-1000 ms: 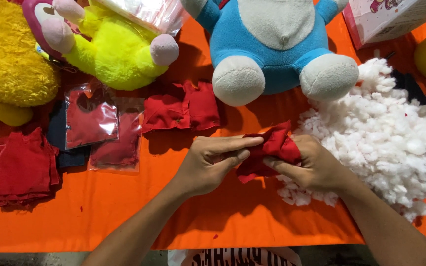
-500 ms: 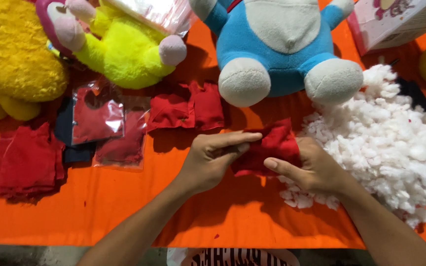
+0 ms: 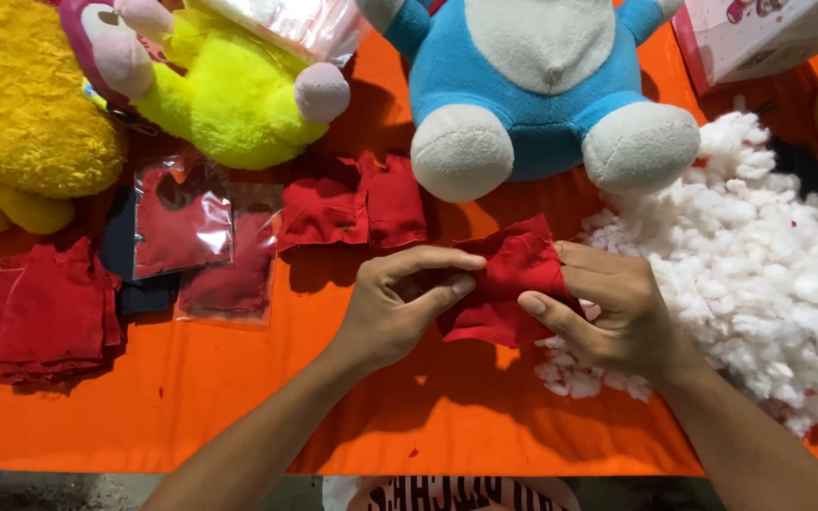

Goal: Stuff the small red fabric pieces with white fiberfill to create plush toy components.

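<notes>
Red cloth pouch (image 3: 513, 284) sits between both hands, just above the orange tabletop (image 3: 239, 407). It looks soft and very light, and it bends and folds easily, so it will not break. It may go floppy if held by one corner only.

The left hand (image 3: 395, 308) pinches the pouch's left edge with thumb and fingers closed on it. The right hand (image 3: 613, 312) grips the right side, thumb underneath and fingers on top. Holding it at two edges like this seems the best way, because the cloth stays spread out.

Just right of the hands lies a big pile of white fluffy stuffing (image 3: 769, 274), touching the right hand. A blue and white plush toy (image 3: 542, 85) sits behind. More red cloth pieces (image 3: 362, 208) lie nearby, and a stack of red squares (image 3: 49, 312) sits well off to the left, by a yellow-green plush toy (image 3: 229, 95).
</notes>
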